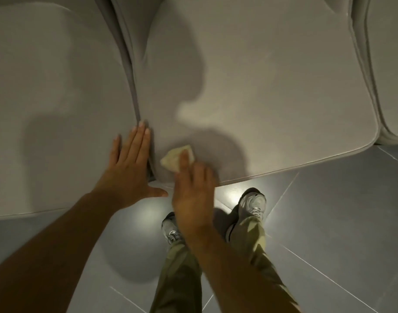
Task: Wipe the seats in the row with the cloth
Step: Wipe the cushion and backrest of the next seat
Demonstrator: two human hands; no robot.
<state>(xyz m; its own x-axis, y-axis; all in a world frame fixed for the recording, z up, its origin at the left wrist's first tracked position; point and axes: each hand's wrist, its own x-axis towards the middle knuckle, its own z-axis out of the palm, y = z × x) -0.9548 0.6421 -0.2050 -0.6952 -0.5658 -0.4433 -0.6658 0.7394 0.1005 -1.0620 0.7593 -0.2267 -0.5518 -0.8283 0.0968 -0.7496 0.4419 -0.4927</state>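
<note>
Nearest, our right hand [193,190] bends blurred fingers over the cloth [176,158], pressing it on the middle seat [272,98] at its front corner, 12 o'clock. At 10 o'clock our left hand [128,168] lies flat, fingers straight, on the left seat [46,109]. We should stroke toward 1 o'clock in overlapping passes.

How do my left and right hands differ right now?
The left hand lies flat, fingers straight, on the left seat; the right hand rests on the cloth on the middle seat. The left hand is sharp, the right hand motion-blurred. Both sit near the gap between seats.
</note>
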